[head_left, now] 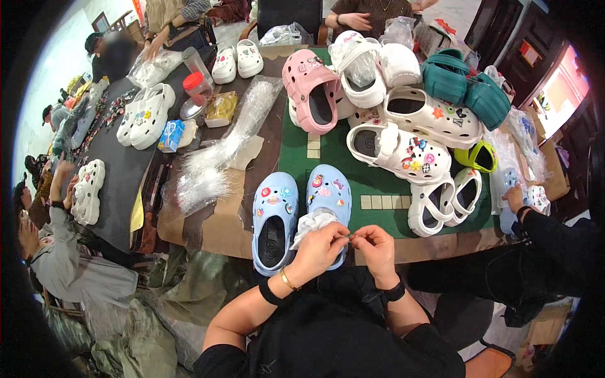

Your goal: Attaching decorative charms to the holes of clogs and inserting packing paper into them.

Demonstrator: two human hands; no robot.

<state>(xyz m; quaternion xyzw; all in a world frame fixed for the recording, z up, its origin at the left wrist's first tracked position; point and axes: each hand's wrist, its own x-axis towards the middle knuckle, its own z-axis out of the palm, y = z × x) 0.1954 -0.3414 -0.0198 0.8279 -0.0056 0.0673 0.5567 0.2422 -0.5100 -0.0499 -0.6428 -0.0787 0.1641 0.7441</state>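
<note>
At the table's near edge, my left hand (320,252) and my right hand (377,252) meet fingertip to fingertip. Both are closed in a pinch around something tiny, too small to name. Just beyond them lie two light blue clogs side by side, toes pointing away. The left clog (275,195) shows its dark insole and several colourful charms. On the right clog (329,183) charms also dot the toe, while crumpled white paper (313,222) and my left hand hide much of its opening.
White clogs (403,148), a pink clog (309,88) and dark green clogs (444,75) crowd a green mat (353,220). Clear plastic wrap (217,170), a red-lidded jar (194,82) and a blue packet (171,136) stand left. Co-workers' hands (515,196) reach in around the table.
</note>
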